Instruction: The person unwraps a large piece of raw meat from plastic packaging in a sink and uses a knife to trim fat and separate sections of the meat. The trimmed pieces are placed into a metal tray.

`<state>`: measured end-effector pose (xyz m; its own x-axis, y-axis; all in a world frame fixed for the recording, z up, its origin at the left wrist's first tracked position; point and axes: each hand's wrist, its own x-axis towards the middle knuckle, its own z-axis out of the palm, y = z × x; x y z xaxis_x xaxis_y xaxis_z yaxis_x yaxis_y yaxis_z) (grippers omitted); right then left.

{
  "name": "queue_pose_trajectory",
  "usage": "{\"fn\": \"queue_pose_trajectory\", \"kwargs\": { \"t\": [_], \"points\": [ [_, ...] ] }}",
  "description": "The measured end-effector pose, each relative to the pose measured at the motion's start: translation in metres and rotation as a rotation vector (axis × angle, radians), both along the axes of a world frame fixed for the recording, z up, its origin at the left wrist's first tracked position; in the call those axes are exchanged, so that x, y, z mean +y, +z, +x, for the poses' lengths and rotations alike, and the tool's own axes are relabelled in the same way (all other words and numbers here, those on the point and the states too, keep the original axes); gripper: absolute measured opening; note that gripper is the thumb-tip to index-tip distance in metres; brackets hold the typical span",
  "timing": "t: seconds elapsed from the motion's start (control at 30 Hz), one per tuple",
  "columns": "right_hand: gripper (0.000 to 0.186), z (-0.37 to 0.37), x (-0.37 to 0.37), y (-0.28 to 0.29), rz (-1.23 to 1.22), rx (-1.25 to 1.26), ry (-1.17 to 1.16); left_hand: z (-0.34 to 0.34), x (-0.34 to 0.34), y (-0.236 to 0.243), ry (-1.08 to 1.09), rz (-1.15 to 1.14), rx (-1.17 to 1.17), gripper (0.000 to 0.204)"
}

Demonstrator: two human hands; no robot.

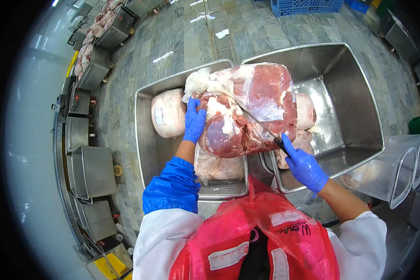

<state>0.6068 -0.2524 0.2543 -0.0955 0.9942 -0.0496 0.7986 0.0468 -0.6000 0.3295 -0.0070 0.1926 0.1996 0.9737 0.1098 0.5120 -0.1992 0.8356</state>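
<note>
A large slab of red meat (271, 86) with white fat lies across the adjoining rims of two metal bins. My left hand (194, 120), in a blue glove, grips the slab's left edge, its fingers curled against the side. My right hand (308, 170), also gloved in blue, is closed round the black handle of a knife (257, 122). The blade slants up and left over the slab's top, touching or just above the fat; I cannot tell how deep it goes. A loose whitish flap of fat (202, 83) hangs at the slab's far left corner.
Wrapped meat pieces (168, 113) lie in the left bin (143, 140); more lie in the right bin (357, 93). Clear plastic tubs (382, 168) stand at right. Metal carts (95, 170) line the left wall. Blue crates (305, 6) and a floor drain (221, 35) are beyond.
</note>
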Motion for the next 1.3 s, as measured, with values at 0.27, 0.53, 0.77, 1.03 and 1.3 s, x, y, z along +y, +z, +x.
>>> {"fn": "queue_pose_trajectory", "kwargs": {
  "t": [0.27, 0.53, 0.77, 1.03, 1.3],
  "points": [
    [0.08, -0.037, -0.018, -0.022, 0.031, -0.29, -0.103, 0.0, 0.007, -0.007, -0.029, 0.036, -0.047, 0.024],
    [0.066, 0.033, 0.021, 0.044, -0.429, 0.475, -0.078, -0.012, 0.017, -0.013, -0.056, 0.006, 0.021, 0.03],
    [0.06, 0.068, 0.071, 0.082, -0.79, 0.646, -0.023, -0.006, 0.019, -0.019, -0.058, -0.03, -0.03, 0.029],
    [0.064, 0.009, 0.019, 0.003, -0.056, 0.101, 0.022, 0.005, -0.006, 0.006, 0.005, -0.008, -0.018, 0.03],
    [0.049, 0.038, 0.115, 0.137, -0.218, -0.263, 0.386, -0.009, 0.003, 0.002, -0.082, 0.046, 0.064, 0.025]
  ]
}}
